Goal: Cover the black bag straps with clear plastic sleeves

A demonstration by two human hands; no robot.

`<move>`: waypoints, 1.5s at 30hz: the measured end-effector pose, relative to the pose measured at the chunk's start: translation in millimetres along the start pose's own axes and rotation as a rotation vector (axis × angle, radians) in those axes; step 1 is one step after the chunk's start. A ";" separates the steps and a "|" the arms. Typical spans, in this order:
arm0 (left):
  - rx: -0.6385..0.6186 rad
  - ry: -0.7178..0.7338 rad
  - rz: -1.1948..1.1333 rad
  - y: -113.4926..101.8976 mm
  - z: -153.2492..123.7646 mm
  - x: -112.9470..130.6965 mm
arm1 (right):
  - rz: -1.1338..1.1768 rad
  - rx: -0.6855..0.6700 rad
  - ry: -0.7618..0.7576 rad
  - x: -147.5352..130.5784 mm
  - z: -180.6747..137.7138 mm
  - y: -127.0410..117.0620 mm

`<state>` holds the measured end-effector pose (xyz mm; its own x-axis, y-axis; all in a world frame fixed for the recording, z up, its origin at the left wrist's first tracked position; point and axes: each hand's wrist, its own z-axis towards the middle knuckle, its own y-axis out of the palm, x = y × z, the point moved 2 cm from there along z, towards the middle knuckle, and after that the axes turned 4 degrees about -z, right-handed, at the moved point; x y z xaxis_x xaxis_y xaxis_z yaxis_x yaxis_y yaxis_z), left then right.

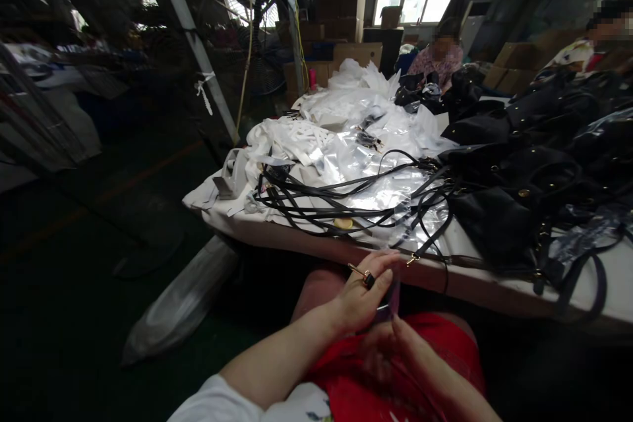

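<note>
My left hand [363, 293] is raised over my lap, fingers curled, with a gold ring with a dark stone on one finger. It pinches a small clear plastic bag [392, 297] held upright. My right hand [395, 349] is just below it, blurred, fingers bent around the bag's lower part. Both hands hang in front of the white table edge [297, 237]. A thin black strap with a gold clasp [413, 257] dangles from the table just above my hands.
Several black straps [321, 201] lie tangled on clear plastic bags [376, 165]. Black handbags [514, 204] crowd the right side. White paper stuffing [297, 138] is piled at the left. Two people [440, 53] sit at the far end. A plastic-wrapped bundle [182, 303] lies on the floor.
</note>
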<state>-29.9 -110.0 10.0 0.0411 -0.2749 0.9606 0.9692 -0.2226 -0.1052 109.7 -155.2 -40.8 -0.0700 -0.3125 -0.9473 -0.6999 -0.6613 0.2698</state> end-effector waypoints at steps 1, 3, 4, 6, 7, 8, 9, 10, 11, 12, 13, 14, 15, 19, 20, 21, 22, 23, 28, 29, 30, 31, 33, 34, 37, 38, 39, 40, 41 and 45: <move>-0.002 0.011 -0.007 2.2 0.2 1.9 | 0.137 -0.038 0.061 8.6 7.6 11.0; -0.016 0.025 -0.021 7.4 -0.8 4.1 | 0.364 0.059 0.051 19.6 24.4 22.3; -0.032 0.031 -0.023 9.3 -1.6 4.3 | 0.437 0.156 0.018 22.5 32.0 22.4; -0.060 0.060 -0.028 8.1 -2.5 3.9 | 0.530 0.351 -0.018 24.5 41.0 13.7; -0.063 0.082 -0.032 4.1 -2.2 3.6 | 0.550 0.430 -0.024 23.9 41.5 5.7; -0.056 0.106 -0.036 -2.2 -1.2 3.4 | 0.553 0.494 -0.030 22.2 38.9 -4.0; -0.035 0.126 -0.039 -10.5 0.5 3.3 | 0.541 0.551 -0.040 19.4 33.2 -15.1; -0.001 0.140 -0.038 -20.4 2.5 3.4 | 0.517 0.606 -0.061 15.4 24.6 -27.2; 0.038 0.147 -0.024 -30.7 4.8 3.4 | 0.482 0.660 -0.087 10.2 13.8 -39.6; 0.077 0.146 0.007 -40.6 7.0 3.1 | 0.444 0.713 -0.117 3.5 1.6 -51.4; 0.111 0.138 0.051 -49.2 8.8 2.5 | 0.411 0.759 -0.147 -4.6 -10.9 -62.1; 0.133 0.126 0.103 -55.5 10.2 1.4 | 0.384 0.798 -0.181 -13.9 -22.7 -70.8; 0.139 0.109 0.155 -59.2 11.1 -0.1 | 0.357 0.828 -0.219 -24.1 -33.1 -77.1; -0.004 0.084 0.298 -46.5 9.8 -7.1 | 0.132 0.924 -0.365 -60.5 -52.4 -77.5; -0.070 0.093 0.334 -38.6 8.4 -8.1 | 0.023 0.937 -0.377 -65.8 -51.9 -73.2; -0.139 0.110 0.379 -30.2 6.6 -8.7 | -0.105 0.938 -0.381 -69.4 -49.9 -68.4; -0.208 0.135 0.426 -21.8 4.3 -8.9 | -0.243 0.928 -0.385 -71.6 -47.0 -63.6; -0.273 0.163 0.472 -14.2 1.8 -8.9 | -0.385 0.907 -0.394 -73.1 -43.7 -59.3; -0.481 0.304 0.657 6.7 -11.3 -7.7 | -0.874 0.776 -0.433 -78.0 -33.0 -48.6; -0.500 0.321 0.693 7.9 -13.3 -7.3 | -0.930 0.748 -0.418 -78.8 -31.8 -47.8; -0.516 0.334 0.728 8.6 -14.9 -6.8 | -0.978 0.720 -0.402 -79.3 -30.5 -47.1; -0.527 0.343 0.757 8.8 -16.1 -6.0 | -1.020 0.690 -0.389 -79.5 -29.1 -46.2; -0.537 0.352 0.796 8.5 -17.3 -3.9 | -1.080 0.650 -0.367 -78.8 -25.9 -44.6; -0.536 0.356 0.808 8.1 -17.4 -2.6 | -1.094 0.653 -0.359 -78.3 -24.5 -44.1; -0.522 0.362 0.835 6.9 -16.9 0.0 | -1.103 0.706 -0.344 -77.6 -22.0 -43.4; -0.519 0.365 0.847 6.8 -16.7 0.1 | -1.102 0.731 -0.349 -78.0 -21.9 -43.5; -0.519 0.371 0.862 7.0 -16.8 -0.1 | -1.102 0.747 -0.356 -78.5 -22.2 -43.6; -0.521 0.381 0.878 7.4 -17.0 -0.6 | -1.103 0.753 -0.363 -79.1 -22.5 -43.9; -0.523 0.391 0.895 8.1 -17.3 -1.3 | -1.103 0.745 -0.365 -79.5 -22.8 -44.2; -0.517 0.447 0.935 11.7 -19.6 -2.6 | -1.098 0.672 -0.348 -79.4 -22.4 -45.6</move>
<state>-23.4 -130.2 1.2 0.4999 -0.8174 0.2861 0.3864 -0.0851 -0.9184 163.1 -115.6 26.0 0.6462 0.4181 -0.6385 -0.7146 0.0378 -0.6985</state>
